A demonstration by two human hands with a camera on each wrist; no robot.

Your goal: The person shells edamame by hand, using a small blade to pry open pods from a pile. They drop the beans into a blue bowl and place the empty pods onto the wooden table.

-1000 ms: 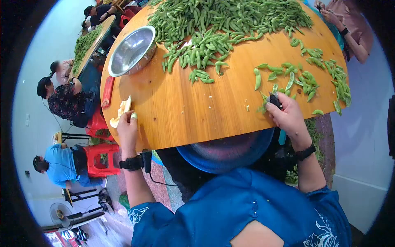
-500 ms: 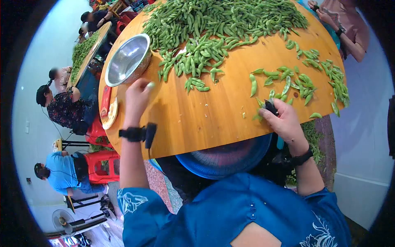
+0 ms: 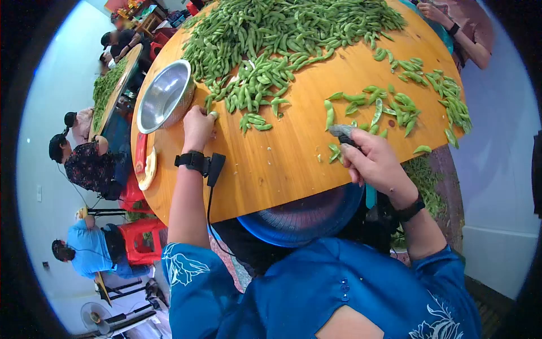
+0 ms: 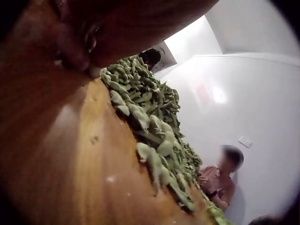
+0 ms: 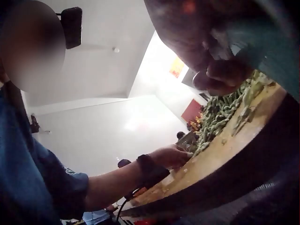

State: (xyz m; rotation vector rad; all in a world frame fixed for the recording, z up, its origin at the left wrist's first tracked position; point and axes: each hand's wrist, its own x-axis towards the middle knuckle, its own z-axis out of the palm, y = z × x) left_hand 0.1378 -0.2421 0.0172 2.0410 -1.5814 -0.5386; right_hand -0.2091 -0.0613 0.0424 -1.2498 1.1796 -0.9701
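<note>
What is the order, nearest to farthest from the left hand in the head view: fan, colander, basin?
1. Colander: just to the upper left of the left hand.
2. Basin: to the lower right, below the table's edge.
3. Fan: far off, at the lower left.

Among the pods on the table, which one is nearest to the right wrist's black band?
The single pod at the table's edge, lying alone, right of the right hand; other pods lie farther from the band.

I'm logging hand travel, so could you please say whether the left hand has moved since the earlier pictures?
Yes: the left hand has moved forward and rightward, judged against the metal colander in the head view, now nearer it.
</note>
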